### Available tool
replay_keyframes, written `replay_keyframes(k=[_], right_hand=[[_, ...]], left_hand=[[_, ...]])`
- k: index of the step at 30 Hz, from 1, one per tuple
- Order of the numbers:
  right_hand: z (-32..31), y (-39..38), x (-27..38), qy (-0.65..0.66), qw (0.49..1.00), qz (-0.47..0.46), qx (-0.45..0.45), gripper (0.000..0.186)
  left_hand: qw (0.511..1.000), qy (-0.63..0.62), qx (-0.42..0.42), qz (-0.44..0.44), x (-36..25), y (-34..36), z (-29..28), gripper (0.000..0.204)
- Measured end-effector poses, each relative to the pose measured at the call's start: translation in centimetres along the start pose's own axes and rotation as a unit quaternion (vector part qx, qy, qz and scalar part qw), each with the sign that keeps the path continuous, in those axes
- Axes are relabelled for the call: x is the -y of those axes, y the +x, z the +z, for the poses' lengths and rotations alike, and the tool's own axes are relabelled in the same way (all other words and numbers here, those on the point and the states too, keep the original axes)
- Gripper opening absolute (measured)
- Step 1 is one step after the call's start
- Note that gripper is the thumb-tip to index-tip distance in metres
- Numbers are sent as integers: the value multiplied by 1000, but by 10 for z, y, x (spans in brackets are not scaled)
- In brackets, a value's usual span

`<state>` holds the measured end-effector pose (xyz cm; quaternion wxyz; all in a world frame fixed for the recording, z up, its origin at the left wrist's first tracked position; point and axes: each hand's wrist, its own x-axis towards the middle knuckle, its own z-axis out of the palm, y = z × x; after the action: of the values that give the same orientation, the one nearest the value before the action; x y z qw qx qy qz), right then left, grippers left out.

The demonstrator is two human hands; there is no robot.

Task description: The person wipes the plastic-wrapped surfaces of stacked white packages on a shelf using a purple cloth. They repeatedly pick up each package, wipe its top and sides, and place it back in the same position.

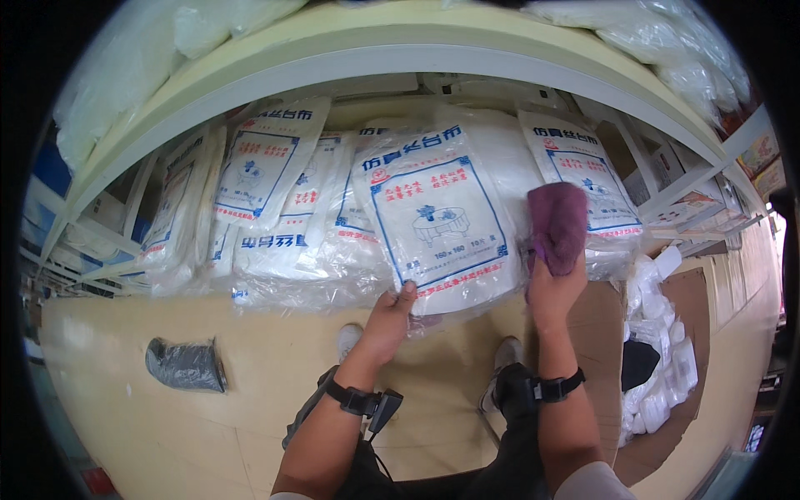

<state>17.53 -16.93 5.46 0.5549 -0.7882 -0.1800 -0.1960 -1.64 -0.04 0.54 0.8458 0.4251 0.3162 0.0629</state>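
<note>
A shop or stockroom: shelving holds many plastic packets.

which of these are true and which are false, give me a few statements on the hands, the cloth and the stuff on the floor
1. The right hand holds a purple cloth. True.
2. The left hand is away from every package. False: its thumb lies on the lower left corner of the middle package.
3. A dark bag lies on the floor, left of the shoes. True.
4. The cardboard box is on the person's left. False: it is on the right, with white packets in it.
5. A black band is around the right arm. True.
</note>
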Motion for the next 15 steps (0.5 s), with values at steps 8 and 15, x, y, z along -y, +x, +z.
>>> replay_keyframes(k=[8,15], right_hand=[[47,-68,20,-106,869,-296,382,51],[14,4,-15,-160,977,-71,121,37]], left_hand=[[948,256,-43,186,36,7,-3,38],[976,199,-43,73,27,9,-9,43]])
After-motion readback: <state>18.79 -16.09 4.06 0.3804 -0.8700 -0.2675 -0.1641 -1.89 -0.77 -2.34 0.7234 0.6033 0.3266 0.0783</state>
